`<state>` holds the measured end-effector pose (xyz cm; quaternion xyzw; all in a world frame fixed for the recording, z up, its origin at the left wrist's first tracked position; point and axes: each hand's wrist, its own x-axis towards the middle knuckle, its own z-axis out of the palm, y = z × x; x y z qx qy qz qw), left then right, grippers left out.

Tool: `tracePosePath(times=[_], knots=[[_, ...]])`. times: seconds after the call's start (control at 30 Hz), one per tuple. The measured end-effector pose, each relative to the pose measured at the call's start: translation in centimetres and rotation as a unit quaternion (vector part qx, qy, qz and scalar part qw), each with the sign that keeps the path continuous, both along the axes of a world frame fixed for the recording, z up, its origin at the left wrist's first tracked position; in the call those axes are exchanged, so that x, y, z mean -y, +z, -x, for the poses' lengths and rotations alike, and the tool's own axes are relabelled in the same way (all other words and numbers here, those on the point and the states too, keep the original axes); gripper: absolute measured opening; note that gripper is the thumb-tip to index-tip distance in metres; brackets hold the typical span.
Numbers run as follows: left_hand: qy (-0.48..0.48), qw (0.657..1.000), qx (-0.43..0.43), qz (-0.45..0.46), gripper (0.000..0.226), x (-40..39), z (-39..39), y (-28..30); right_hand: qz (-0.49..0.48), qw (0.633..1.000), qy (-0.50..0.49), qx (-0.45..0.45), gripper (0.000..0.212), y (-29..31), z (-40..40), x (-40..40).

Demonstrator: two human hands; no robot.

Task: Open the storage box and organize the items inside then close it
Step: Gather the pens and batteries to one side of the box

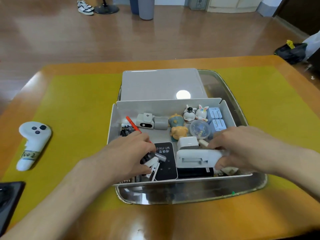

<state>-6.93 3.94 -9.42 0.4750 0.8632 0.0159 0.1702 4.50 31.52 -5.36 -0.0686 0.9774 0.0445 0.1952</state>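
Your storage box (pixel 114 118) sits open in the metal tray (pixel 190 194) on the tabletop. Your right hand (pixel 242 146) clamps the white plastic device (pixel 195 158): rigid, light, probably slick, so grip its ends. Your left hand (pixel 128 153) pinches a small black-and-white gadget (pixel 152 161).

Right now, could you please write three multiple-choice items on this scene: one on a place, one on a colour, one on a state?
1. Where does the lid lie?
A. behind the storage box
B. left of the box
C. closed on the box

2. What colour is the pen in the box?
A. blue
B. red
C. green

3. What is the right hand doing?
A. resting flat on the table
B. holding the white controller
C. gripping a white charger

Key: 1 A, the lid lies beyond the open box; 2 B, the pen's shaft is red; 3 C, its fingers curl round the charger's end.
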Motion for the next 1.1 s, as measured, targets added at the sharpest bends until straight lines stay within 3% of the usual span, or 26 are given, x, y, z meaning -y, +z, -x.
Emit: tracePosePath(times=[0.07,0.2,0.3,0.37,0.47,0.57,0.77,0.87,0.93,1.0,1.1], knots=[[0.001,1.0,0.002,-0.002,0.045,0.0,0.1,-0.1,-0.002,1.0,-0.012,0.011,0.048,0.2,-0.1,-0.1],[0.006,0.999,0.025,-0.019,0.036,0.2,0.3,0.2,0.029,0.999,-0.009,0.017,0.021,0.4,0.1,0.9],[0.014,0.999,0.037,-0.035,0.032,0.4,1.0,1.1,0.052,0.997,-0.005,-0.05,0.029,0.9,0.8,2.2],[0.035,0.997,0.042,-0.061,0.029,0.9,2.0,1.9,0.127,0.989,0.0,-0.078,0.031,0.6,1.7,4.0],[0.051,0.994,-0.029,-0.093,0.027,1.9,3.4,2.7,0.198,0.977,0.055,-0.06,0.032,-1.0,3.4,8.1],[0.038,0.991,-0.093,-0.085,0.026,2.5,4.0,2.3,0.176,0.979,0.097,-0.035,0.043,-2.8,4.8,10.9],[0.009,0.994,-0.106,-0.032,0.024,2.7,3.6,1.2,0.168,0.979,0.112,-0.012,0.026,-4.2,4.6,11.6],[0.018,0.994,-0.093,-0.057,0.023,3.6,2.8,2.7,0.186,0.98,0.042,-0.059,0.026,-2.8,4.1,10.3],[0.017,0.996,-0.067,-0.049,0.032,3.9,1.9,3.4,0.201,0.968,-0.043,-0.146,0.037,-1.7,3.8,8.3],[0.008,0.998,-0.058,-0.004,0.044,3.9,0.8,3.5,0.181,0.955,-0.117,-0.203,0.037,-1.1,3.2,6.0],[0.004,0.996,-0.061,0.065,0.049,4.0,-0.1,3.2,0.116,0.959,-0.154,-0.207,0.035,-1.5,1.9,4.1]])
